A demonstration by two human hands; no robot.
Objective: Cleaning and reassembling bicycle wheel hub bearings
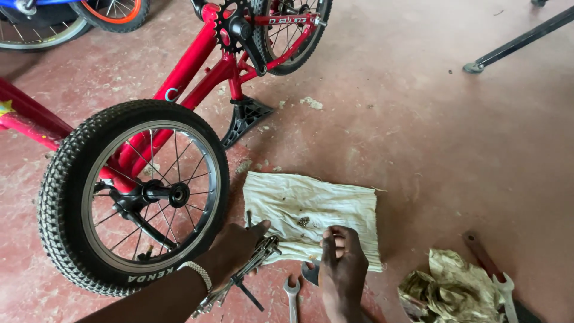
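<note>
Small metal parts (304,221) lie on the pale cloth (335,200) spread on the floor at lower centre of the frame. My right hand (342,263) rests at the cloth's near edge, fingers curled loosely above the parts, gripping nothing I can make out. My left hand (234,248) is closed around a bundle of metal tools (248,269) just left of the cloth, beside the knobby bicycle wheel (134,197). To do this well, I judge: pick parts singly, keeping them on the cloth so none roll away. A spanner (292,296) lies below the cloth; a crumpled rag (445,287) and another spanner (505,293) sit lower right. No containers show.
</note>
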